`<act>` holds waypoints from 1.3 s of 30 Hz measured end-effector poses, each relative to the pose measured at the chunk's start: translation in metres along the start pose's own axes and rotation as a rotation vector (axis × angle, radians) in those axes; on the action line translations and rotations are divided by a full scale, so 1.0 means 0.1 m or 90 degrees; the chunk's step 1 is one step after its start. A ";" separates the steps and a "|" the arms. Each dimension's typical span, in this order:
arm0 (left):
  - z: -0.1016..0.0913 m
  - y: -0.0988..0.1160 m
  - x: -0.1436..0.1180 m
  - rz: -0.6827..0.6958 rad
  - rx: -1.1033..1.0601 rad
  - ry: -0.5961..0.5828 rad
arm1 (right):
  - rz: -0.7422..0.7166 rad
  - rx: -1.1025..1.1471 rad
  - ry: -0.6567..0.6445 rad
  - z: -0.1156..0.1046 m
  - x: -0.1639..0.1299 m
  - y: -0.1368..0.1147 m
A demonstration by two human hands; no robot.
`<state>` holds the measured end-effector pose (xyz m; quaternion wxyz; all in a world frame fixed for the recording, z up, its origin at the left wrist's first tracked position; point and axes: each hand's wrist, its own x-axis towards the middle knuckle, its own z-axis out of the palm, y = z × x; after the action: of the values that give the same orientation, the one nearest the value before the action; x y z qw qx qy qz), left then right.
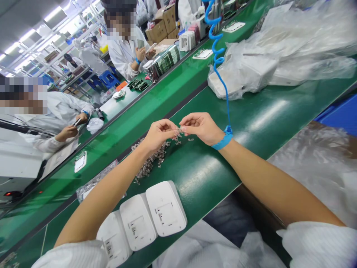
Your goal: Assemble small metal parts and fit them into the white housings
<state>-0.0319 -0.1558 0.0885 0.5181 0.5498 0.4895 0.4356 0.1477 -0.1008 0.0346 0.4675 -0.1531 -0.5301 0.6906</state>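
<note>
L hand [161, 136] and R hand [203, 128] meet fingertip to fingertip over the green table [259, 123], thumb and index of each pinched in on one small metal part [180, 130], too tiny here to tell its exact shape or which side grips which end. Step in hand looks like fine fingertip work on that single pc, prob turning or parting it, can't say which. More such bits lie in a pile of small metal parts [150, 160] on the table, below the L hand and beside its wrist, w/ a few loose pcs [190, 139] near the fingertips, apart from the main heap. Closer to the body, three white plastic housings [166, 208] lie in a slanting row, the leftmost partly hidden by the L forearm [108, 197]; no fingers on any of them. Next move, as I judge it, calls for a light, steady pinch, one side holding while the other works, b/c a pc this small could slip and get lost in the heap. R wrist wears a blue wrist strap [224, 140] on a blue coiled cord [216, 41], so slack matters on any reach. Bagged white parts [251, 70] sit on the table off to the R, and a conveyor belt [139, 110] runs along the far side w/ white panels [80, 163] spaced along it
</note>
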 end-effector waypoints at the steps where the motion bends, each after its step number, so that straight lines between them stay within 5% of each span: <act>1: -0.01 -0.01 0.00 -0.002 -0.007 -0.003 | 0.001 -0.006 -0.003 0.00 0.00 0.00; 8: -0.01 -0.03 -0.03 0.017 -0.047 -0.031 | -0.029 -0.024 0.035 -0.01 0.02 0.04; 18: -0.01 -0.05 -0.03 0.075 0.034 0.030 | -0.075 -0.167 0.083 0.08 -0.02 0.01; 26: 0.04 -0.01 -0.02 0.093 0.174 0.111 | -0.065 -0.111 0.005 0.12 -0.04 0.05; 33: -0.06 -0.09 0.04 0.103 0.278 0.194 | -0.163 -0.375 0.139 0.04 0.01 0.13; 39: -0.05 0.02 -0.08 0.104 0.388 0.079 | -0.220 -0.450 0.100 0.06 -0.01 0.05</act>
<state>-0.0378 -0.1625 0.0907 0.2625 0.6896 0.5822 0.3416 0.1417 -0.1052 0.0316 0.5346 -0.2653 -0.7155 0.3631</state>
